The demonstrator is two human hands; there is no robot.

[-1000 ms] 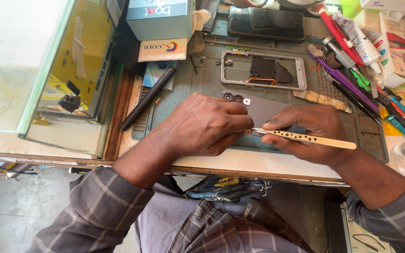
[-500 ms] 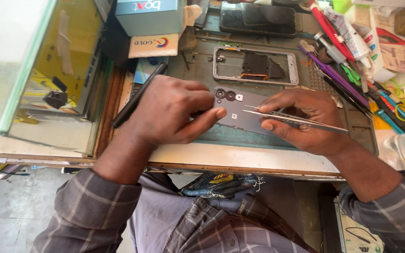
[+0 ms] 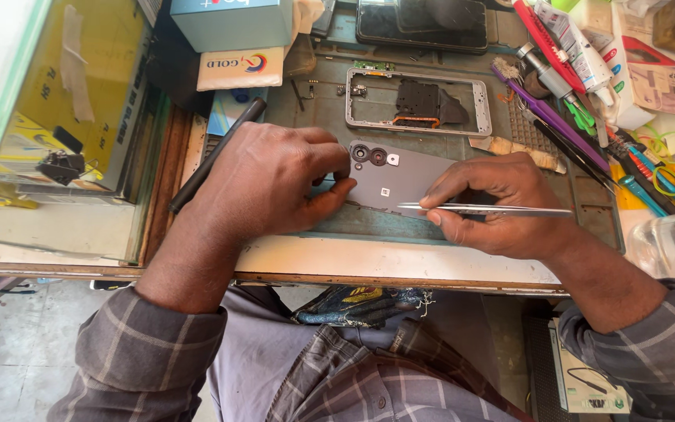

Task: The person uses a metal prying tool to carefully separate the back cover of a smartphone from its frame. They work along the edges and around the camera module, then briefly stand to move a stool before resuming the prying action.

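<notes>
My left hand [image 3: 275, 184] sits on the left end of the phone back [image 3: 408, 181], with my thumb and fingers pinched on its edge near the two round camera holes. The grey phone back lies flat on the green mat [image 3: 587, 211], right between my two hands. Its long side runs from about 9 o'clock to 3 o'clock, tipped a little, so the camera end points at my left hand and the other end hides under my right hand [image 3: 501, 207]. My right hand is closed around the tweezers [image 3: 486, 209], thumb below and fingers on top. The tweezers lie almost flat, with the tip pointing to 9 o'clock, over the lower edge of the phone back. The tip is just beside my left thumb. I cannot tell if the tip touches the phone back. Both hands are on the phone back, but my left hand is nearer the camera end. At 12 o'clock from my hands lies an empty phone frame [image 3: 418, 101].
</notes>
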